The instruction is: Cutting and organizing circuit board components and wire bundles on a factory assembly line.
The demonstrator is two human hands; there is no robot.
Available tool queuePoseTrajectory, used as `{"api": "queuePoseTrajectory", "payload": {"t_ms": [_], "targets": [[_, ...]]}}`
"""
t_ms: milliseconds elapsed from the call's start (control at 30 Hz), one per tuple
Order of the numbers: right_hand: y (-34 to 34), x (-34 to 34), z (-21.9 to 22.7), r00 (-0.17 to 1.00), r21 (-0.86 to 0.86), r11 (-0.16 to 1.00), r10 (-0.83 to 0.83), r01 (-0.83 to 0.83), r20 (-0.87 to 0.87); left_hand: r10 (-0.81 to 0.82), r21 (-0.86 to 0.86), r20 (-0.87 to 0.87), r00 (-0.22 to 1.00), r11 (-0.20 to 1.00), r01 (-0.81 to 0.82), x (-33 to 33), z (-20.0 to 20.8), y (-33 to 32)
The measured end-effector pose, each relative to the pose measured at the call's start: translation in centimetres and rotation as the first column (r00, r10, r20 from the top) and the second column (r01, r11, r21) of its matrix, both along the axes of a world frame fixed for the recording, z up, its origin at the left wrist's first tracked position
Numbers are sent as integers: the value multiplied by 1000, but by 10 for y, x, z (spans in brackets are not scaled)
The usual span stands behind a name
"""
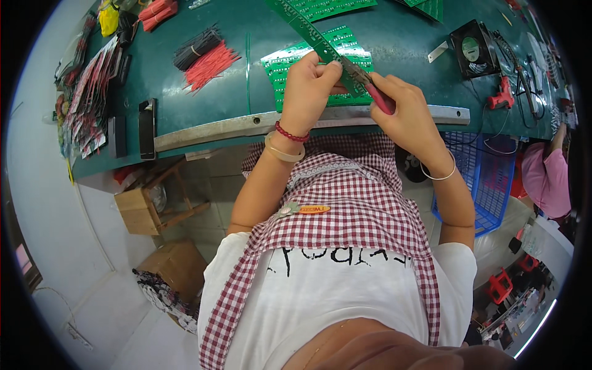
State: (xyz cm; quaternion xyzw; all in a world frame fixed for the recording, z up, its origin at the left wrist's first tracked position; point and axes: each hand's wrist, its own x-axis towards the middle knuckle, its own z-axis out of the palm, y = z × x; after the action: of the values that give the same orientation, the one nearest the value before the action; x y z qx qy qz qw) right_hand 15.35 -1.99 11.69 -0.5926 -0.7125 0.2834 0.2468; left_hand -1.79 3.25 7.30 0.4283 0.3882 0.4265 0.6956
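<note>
Above the table, my left hand (306, 91) is closed on a long, narrow green circuit board strip (308, 34), which slants up toward the far left. Red-handled cutting pliers (380, 98) are gripped in my right hand (404, 114). Their jaws lie against the strip, just right of my left thumb; whether they bite into it I cannot tell. Beneath both hands, green circuit board panels (271, 66) lie flat on the table, partly hidden by my left hand and the strip.
A metal bar (209, 134) runs along the near edge of the green table (416, 80). To the left lie black wires (198, 47) and red wires (211, 66). A black fan (473, 49) and red glue gun (502, 94) sit right. Another person's pink sleeve (549, 182) shows far right.
</note>
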Motion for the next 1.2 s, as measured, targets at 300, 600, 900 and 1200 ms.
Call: {"api": "queuePoseTrajectory", "payload": {"t_ms": [300, 600, 900, 1200], "targets": [[3, 8, 7, 999, -26, 998, 52, -52, -17, 1, 19, 55, 998, 1000, -2, 0, 5, -1], [-6, -4, 3, 977, 110, 994, 2, -26, 214, 28, -13, 16, 999, 1000, -27, 3, 0, -1], [-11, -13, -4, 866, 300, 952, -103, -56, 489, 26, -56, 33, 999, 998, -24, 7, 0, 0], [-1, 4, 6, 999, 12, 999, 43, -43, 24, 8, 62, -2, 1000, 998, -7, -7, -2, 7]]}}
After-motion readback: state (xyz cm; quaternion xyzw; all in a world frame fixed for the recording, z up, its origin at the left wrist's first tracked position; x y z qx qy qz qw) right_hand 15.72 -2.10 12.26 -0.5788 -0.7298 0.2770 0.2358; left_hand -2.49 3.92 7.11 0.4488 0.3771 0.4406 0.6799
